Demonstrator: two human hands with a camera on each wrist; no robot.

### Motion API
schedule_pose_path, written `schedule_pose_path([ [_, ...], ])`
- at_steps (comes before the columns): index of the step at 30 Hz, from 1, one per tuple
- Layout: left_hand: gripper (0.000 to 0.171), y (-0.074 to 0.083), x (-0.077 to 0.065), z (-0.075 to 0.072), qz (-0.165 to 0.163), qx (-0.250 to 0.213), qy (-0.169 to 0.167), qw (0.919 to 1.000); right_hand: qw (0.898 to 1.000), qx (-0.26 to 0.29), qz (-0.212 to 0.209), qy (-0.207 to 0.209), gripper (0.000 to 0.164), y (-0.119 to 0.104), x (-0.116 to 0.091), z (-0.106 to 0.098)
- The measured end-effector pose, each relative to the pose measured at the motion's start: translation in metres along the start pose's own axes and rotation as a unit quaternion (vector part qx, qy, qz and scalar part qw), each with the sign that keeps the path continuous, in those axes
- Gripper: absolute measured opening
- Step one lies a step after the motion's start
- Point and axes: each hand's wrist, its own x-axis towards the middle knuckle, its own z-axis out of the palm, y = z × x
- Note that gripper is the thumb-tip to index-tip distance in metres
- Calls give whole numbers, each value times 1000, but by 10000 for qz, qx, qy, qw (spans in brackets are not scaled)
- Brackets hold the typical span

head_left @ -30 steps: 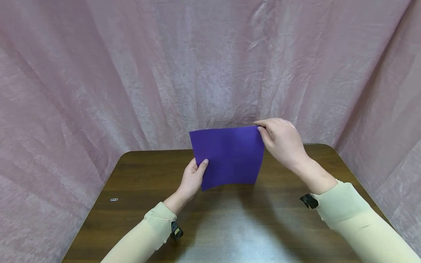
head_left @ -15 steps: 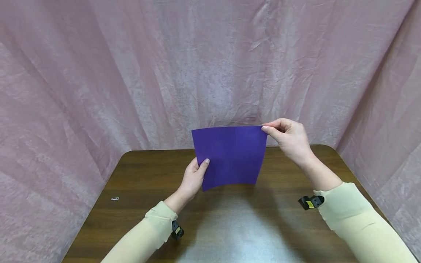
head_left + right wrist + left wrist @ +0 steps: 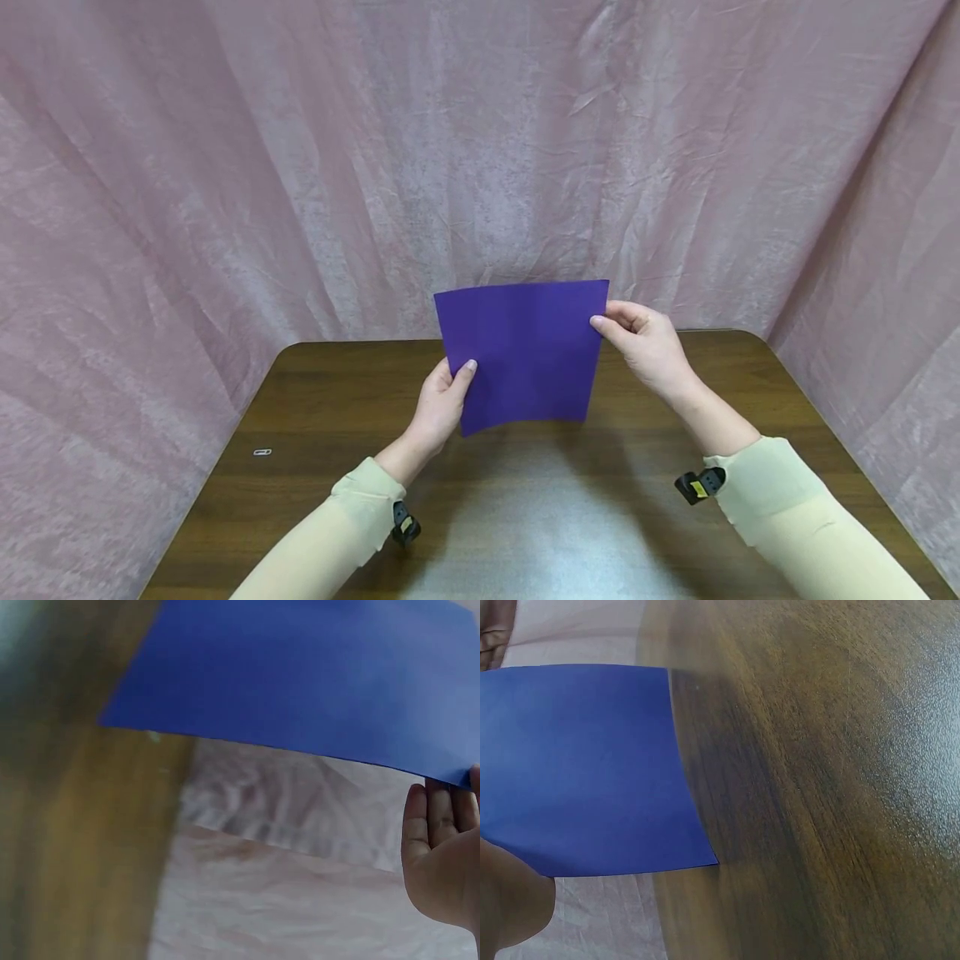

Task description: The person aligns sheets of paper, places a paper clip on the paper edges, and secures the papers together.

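A square purple sheet of paper is held up above the table, facing me and slightly bowed. My left hand pinches its left edge below the middle, thumb on the near face and fingers behind. On the other side, my right hand pinches the right edge a little under the top corner, its thumb in front. In the left wrist view the paper looks blue, with part of the left hand at the lower left. The right wrist view shows the right hand at the paper's edge.
A small paper clip lies on the brown wooden table at the left. Pink curtains hang behind the table and along both sides. Dark wrist cameras are strapped at both sleeves.
My right hand has slid from the paper's top right corner down onto its right edge, and that corner now stands free. The left hand keeps its hold with almost no movement.
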Motion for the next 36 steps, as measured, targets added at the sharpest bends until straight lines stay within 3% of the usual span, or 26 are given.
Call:
schedule_pose_path([
  [3, 26, 0, 0, 0, 29, -40, -34, 10000, 9996, -102, 154, -199, 24, 19, -7, 7],
  [14, 27, -1, 2, -1, 6, -31, -28, 10000, 9894, 572, 771, -1090, 33, 73, -35, 38],
  [24, 27, -6, 1, 0, -74, 22, -120, 9999, 9797, 1273, 1519, -313, 31, 83, -41, 60],
  [36, 26, -20, -4, -3, -495, -34, -286, 9984, 9777, 1307, 1640, -89, 32, 84, -44, 67],
])
